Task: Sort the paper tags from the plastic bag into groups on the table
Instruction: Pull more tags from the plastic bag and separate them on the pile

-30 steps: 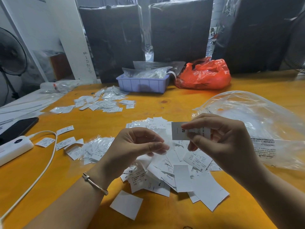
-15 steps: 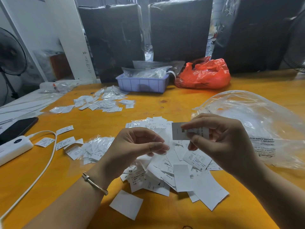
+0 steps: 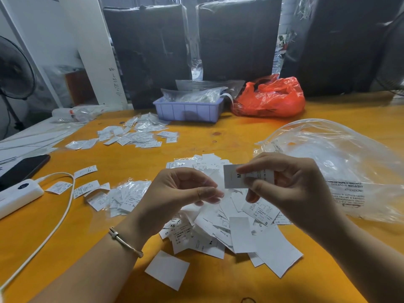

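My right hand (image 3: 295,189) pinches a white paper tag (image 3: 231,178) printed with an "M", held above the middle of the table. My left hand (image 3: 181,191) hovers just left of it, thumb pressed to curled fingertips; whether a thin clear sleeve sits between them is unclear. Under both hands lies a loose heap of white tags (image 3: 229,226) marked S and XS. The big clear plastic bag (image 3: 338,160) lies to the right, touching the heap. Sorted groups lie at the far left (image 3: 135,136) and the near left (image 3: 124,197). One blank tag (image 3: 167,270) lies alone by my left forearm.
A white power strip (image 3: 17,195) with its cable (image 3: 65,206) and a black phone (image 3: 21,169) sit at the left edge. A lilac tray (image 3: 188,110) of plastic bags and a red bag (image 3: 271,99) stand at the back. A fan (image 3: 13,68) stands far left.
Both hands stay almost still. The tag in my right hand has shifted only slightly.
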Action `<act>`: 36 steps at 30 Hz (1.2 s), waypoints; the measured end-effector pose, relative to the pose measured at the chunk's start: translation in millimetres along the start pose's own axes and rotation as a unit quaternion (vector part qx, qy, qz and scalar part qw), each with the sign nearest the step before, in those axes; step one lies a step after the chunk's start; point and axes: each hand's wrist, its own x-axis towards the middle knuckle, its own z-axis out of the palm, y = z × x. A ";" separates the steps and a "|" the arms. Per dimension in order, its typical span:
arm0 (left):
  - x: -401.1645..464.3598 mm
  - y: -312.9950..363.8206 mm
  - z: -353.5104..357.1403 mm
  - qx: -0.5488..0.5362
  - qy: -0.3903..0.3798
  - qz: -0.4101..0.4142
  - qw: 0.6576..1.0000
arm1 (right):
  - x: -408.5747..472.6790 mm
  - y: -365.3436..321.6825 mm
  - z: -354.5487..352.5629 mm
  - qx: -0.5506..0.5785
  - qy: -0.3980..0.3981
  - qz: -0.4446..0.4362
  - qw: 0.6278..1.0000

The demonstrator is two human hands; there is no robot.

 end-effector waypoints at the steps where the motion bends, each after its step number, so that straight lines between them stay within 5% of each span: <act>1: -0.1 0.2 0.1 0.001 0.000 0.000 1.000 | -1.1 0.7 1.3 -0.003 -0.012 0.004 1.000; 14: -0.7 2.4 0.6 0.012 -0.011 -0.008 1.000 | -2.6 3.8 5.0 -0.150 -0.013 -0.035 0.988; 26: -1.1 1.3 1.1 0.008 0.003 -0.013 1.000 | -2.4 5.9 5.0 0.026 -0.065 0.055 0.996; 36: 0.6 0.9 3.2 0.015 -0.020 -0.045 0.999 | -1.9 14.3 10.2 0.031 -0.095 0.094 0.990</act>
